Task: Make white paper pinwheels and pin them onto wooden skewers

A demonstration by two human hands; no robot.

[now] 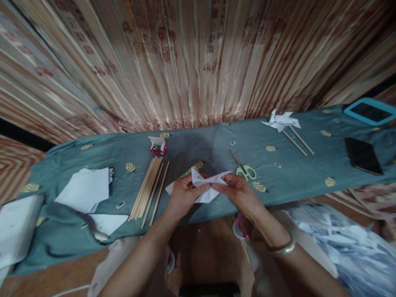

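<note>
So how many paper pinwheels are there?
3: one pinwheel between left hand and right hand; a second and third overlap on sticks, back right. The plastic bag may hide more.

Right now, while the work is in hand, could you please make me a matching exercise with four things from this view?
Things:
1. Paper pinwheel
2. Scissors
3. Wooden sticks
4. Small red-and-white box

Descriptions:
A. Pale green at one end
B. Standing open
C. Held between the left hand and the right hand
D. Several, lying lengthwise beside one another

Right pairs: 1-C, 2-A, 3-D, 4-B
</note>
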